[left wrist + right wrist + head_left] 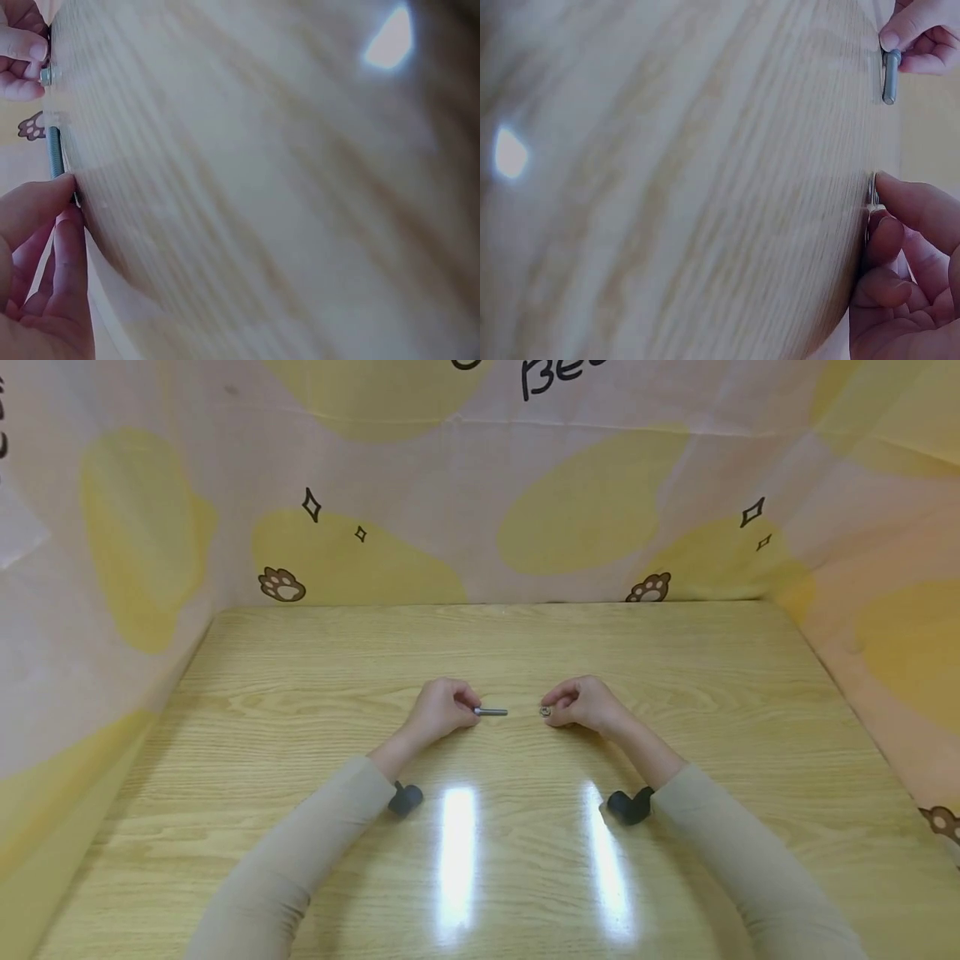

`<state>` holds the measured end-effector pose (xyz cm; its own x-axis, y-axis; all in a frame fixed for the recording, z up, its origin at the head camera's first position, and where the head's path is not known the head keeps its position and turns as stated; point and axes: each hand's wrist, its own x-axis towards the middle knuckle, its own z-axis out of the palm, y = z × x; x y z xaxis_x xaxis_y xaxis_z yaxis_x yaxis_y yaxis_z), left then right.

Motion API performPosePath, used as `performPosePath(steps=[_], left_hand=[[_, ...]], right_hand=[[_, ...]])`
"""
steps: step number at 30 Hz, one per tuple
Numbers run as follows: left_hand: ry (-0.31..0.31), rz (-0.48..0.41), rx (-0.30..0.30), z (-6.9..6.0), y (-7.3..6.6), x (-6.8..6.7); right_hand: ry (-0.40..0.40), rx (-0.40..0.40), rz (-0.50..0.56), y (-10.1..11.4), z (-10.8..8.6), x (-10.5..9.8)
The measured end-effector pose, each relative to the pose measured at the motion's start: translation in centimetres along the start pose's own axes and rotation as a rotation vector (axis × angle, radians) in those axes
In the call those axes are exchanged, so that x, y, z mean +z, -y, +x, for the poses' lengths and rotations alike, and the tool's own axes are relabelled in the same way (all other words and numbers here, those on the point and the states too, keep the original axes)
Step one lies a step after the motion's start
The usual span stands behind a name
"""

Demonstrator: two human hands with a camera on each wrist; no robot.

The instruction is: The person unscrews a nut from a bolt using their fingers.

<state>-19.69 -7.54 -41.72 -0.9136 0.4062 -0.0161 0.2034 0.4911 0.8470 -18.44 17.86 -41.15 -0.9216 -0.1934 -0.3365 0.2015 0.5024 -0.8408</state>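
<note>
Between thumb and fingers, my left hand [444,706] pinches a silver bolt [492,712] by its head end, the threaded shank pointing right. My right hand [588,703] pinches a small metal nut [546,712] at its fingertips. A short gap separates the bolt's tip from the nut. In the left wrist view the bolt [56,154] stands out past the thumb, its threads visible. The right wrist view shows the nut [874,190] edge-on, partly hidden by the thumb and finger. Both hands are low over the wooden table.
The wood-grain table [300,660] spreads around both hands, with bright light reflections near the front. Patterned cloth [570,502] stands along the back and both sides. Dark wrist-worn devices [630,807] sit by the sleeve cuffs.
</note>
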Motion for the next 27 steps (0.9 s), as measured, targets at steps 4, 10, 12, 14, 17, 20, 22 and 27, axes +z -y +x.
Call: performPosePath(steps=[4,10,12,14,17,20,22,27], left_hand=[[0.004,0.004,-0.004,-0.1,-0.3,-0.1],[0.012,0.004,-0.041,0.0,-0.1,0.0],[0.011,0.0,-0.045,0.0,0.1,0.0],[0.011,-0.004,-0.05,-0.1,0.2,0.0],[0.013,-0.017,-0.055,-0.1,0.3,-0.1],[0.02,-0.026,-0.054,-0.1,0.2,-0.2],[0.023,-0.03,-0.052,-0.1,0.2,-0.2],[0.039,-0.017,-0.064,0.0,0.1,-0.7]], right_hand=[[-0.003,0.007,-0.003,-0.2,0.0,-0.3],[-0.008,-0.003,0.014,-0.3,-0.2,-0.6],[-0.01,-0.002,0.015,-0.4,-0.3,-0.7],[-0.009,-0.003,0.018,-0.5,-0.3,-0.9],[-0.011,-0.004,0.034,-0.8,-0.2,-1.2],[-0.011,-0.011,0.042,-0.9,-0.3,-1.6],[-0.01,-0.012,0.05,-0.9,-0.3,-1.8],[-0.007,-0.016,0.04,-1.2,-0.4,-2.5]])
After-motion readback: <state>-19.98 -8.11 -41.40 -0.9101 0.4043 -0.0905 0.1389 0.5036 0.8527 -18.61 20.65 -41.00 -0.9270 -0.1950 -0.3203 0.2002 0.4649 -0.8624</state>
